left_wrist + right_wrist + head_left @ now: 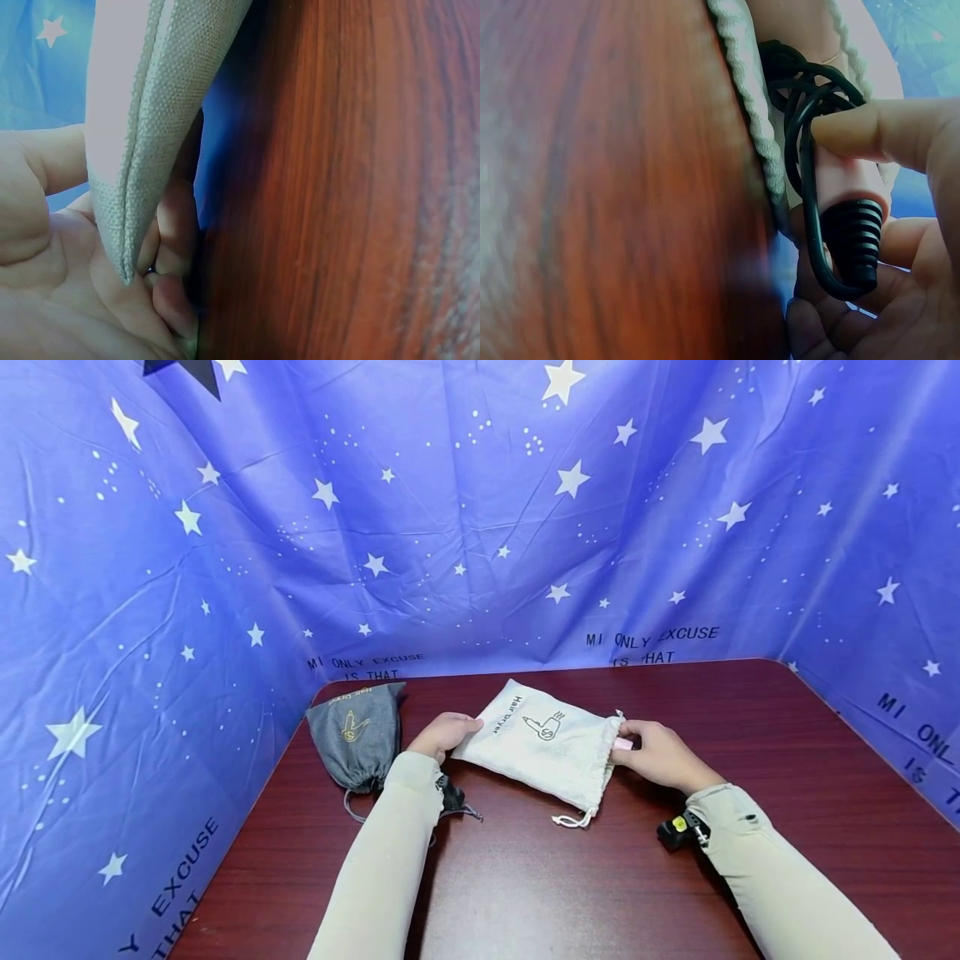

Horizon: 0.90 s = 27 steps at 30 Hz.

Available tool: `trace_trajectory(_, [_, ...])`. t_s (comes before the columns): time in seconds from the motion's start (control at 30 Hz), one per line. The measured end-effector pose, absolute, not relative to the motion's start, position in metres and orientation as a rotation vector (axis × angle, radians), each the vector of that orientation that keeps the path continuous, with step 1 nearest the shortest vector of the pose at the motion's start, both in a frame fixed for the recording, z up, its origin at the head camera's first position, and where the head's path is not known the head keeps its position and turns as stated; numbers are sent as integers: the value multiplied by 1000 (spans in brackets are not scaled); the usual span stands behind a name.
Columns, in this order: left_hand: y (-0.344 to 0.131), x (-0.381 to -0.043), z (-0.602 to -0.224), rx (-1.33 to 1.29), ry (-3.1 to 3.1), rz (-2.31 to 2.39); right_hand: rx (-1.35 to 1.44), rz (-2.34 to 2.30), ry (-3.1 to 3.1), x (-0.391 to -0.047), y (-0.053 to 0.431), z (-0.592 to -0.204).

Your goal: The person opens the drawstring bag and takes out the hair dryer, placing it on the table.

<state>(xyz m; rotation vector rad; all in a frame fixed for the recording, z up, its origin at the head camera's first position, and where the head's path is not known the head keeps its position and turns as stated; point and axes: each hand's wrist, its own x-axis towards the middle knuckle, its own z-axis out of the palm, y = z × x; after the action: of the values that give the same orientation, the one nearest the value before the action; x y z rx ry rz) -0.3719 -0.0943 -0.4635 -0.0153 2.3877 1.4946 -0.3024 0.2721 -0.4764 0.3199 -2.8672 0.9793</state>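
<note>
Nearest: two pale sleeves reaching in from the near edge, over a reddish-brown wood-grain surface. Black device with a yellow spot at the right wrist. Short white drawstring trailing on the near side of the bag's mouth.

White cloth bag at mid-surface, between the hands, closed end left, mouth right; print reads "Hair Dryer" beside an outline drawing. Left hand pinches the closed end, thumb on the printed face, fingers behind. Right hand at the mouth, gripping a pink handle, thumb across it and fingers on the other side. Handle partly inside the bag; ribbed black sleeve at its end, black cord looped alongside.

Left of the left hand, a grey bag lies apart from the white one, gathered neck toward the near side, gold print. Farthest: blue star-patterned cloth behind the surface.
</note>
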Motion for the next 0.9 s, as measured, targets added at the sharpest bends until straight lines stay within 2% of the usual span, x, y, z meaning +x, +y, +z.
trace_trajectory(0.9, [-95,-371,-462,-21,2407,1482,485,1112,-2864,-306,300,-480])
